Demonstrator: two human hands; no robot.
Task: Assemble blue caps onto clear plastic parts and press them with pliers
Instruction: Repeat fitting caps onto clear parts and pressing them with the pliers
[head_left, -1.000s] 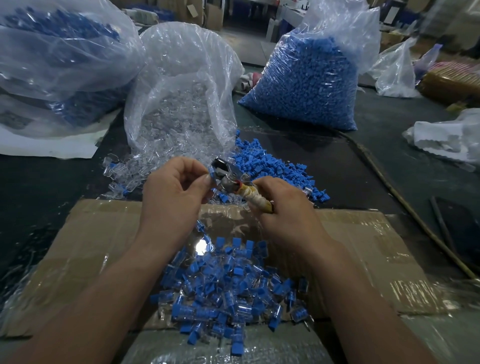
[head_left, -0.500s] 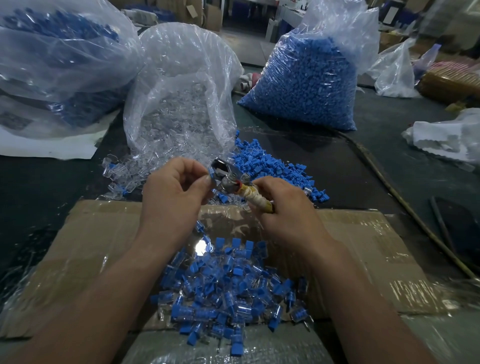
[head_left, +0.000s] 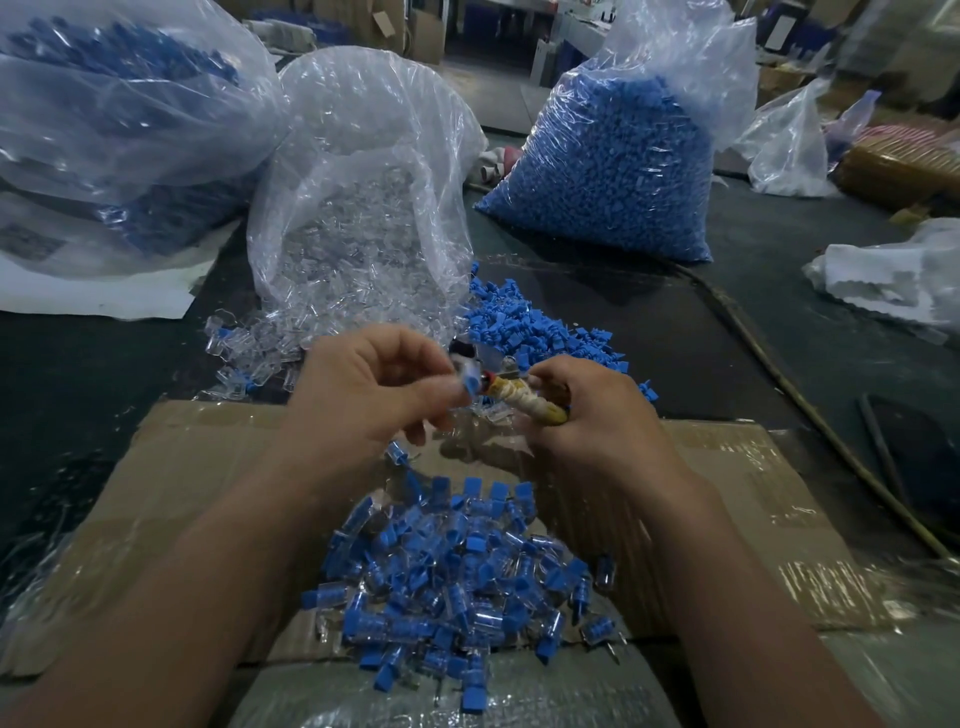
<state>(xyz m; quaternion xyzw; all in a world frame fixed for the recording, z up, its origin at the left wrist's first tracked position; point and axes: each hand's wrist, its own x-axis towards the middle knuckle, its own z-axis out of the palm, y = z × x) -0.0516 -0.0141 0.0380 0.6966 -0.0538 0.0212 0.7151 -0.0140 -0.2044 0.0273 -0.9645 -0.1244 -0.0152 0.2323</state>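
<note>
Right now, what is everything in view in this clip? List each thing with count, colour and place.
bag of blue caps: one, clear plastic, full, far centre-right.
bag of clear parts: one, clear, open, far centre, spilling forward.
large bag: one, clear with blue contents, far left.
loose blue caps: a heap, blue, behind the hands.
loose clear parts: a scatter, clear, at the open bag's mouth.
assembled pieces: a pile, blue and clear, on the cardboard, near centre.
cardboard: one sheet, brown, taped, under the pile.
pliers: one, tan-wrapped handle, in the right hand.
capped part: one, blue and clear, blurred, in the left hand.
left hand: pinching the part.
right hand: gripping the pliers.
</note>
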